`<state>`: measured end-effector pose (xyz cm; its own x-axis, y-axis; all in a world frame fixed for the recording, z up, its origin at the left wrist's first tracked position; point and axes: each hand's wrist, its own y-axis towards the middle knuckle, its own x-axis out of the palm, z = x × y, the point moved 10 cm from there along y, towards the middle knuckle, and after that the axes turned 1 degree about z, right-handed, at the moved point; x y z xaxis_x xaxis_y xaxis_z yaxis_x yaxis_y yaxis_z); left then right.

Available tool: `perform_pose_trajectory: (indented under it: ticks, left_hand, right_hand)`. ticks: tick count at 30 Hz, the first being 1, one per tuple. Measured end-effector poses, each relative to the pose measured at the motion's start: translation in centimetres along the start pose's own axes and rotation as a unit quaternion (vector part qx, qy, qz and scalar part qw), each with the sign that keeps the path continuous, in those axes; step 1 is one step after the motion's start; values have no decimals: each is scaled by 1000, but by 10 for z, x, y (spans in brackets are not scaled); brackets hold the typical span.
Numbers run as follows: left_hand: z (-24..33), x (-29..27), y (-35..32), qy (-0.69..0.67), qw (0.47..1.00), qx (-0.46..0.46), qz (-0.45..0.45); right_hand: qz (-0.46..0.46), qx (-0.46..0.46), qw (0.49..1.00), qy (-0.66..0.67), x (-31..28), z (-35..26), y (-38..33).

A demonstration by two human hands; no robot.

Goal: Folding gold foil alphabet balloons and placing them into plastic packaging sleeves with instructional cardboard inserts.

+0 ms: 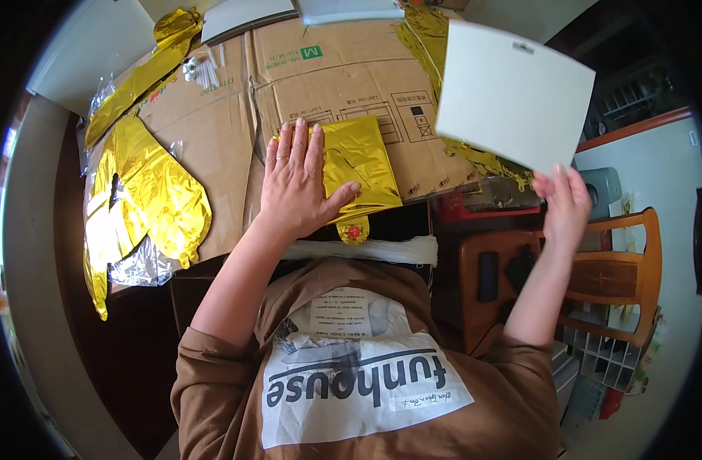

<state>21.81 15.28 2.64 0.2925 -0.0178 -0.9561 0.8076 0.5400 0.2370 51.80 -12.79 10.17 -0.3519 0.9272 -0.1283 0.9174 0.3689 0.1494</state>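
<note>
My left hand (297,182) lies flat, fingers together, pressing on a folded gold foil balloon (362,165) that rests on flattened brown cardboard (343,73). The balloon's round red-and-gold valve end (353,230) sticks out over the cardboard's near edge. My right hand (564,203) is raised at the right, pinching the lower corner of a flat white sleeve or card (512,96) held up in the air above the table's right side.
Unfolded gold foil balloons (147,195) lie at the left, with another gold strip (147,73) at the back left and more crumpled gold foil (489,161) under the white sleeve. White straws (366,249) lie along the near edge. A wooden chair (611,276) stands at the right.
</note>
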Motion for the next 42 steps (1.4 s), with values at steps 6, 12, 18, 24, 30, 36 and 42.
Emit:
perform_pose_trajectory:
  ticks: [6,12,18,24,30,36,42]
  left_hand:
    - [-1,-4,-2,-26,1000,1,6]
    - [-2,-12,-5,-51,998,3,45]
    - [-3,-16,-7,-79,995,4,54]
    - [-2,-9,-3,-71,997,-1,11]
    - [-3,-13,-4,-72,997,2,11]
    - [2,-17,-2,-93,995,2,35]
    - [-6,-24,-2,-133,990,10,55]
  right_hand:
    - [-62,49,996,46,130,50,34]
    - [-378,92,896,-212,213,53,-4]
    - [-566,120,748,-326,213,48,-48]
    - [-576,134,706,-391,196,53,-74]
    - [-324,-235,765,-505,190,-10,-68]
    - [-332,-399,792,-320,239,-42,-115]
    - [-381,-375,741,-405,279,24,-105]
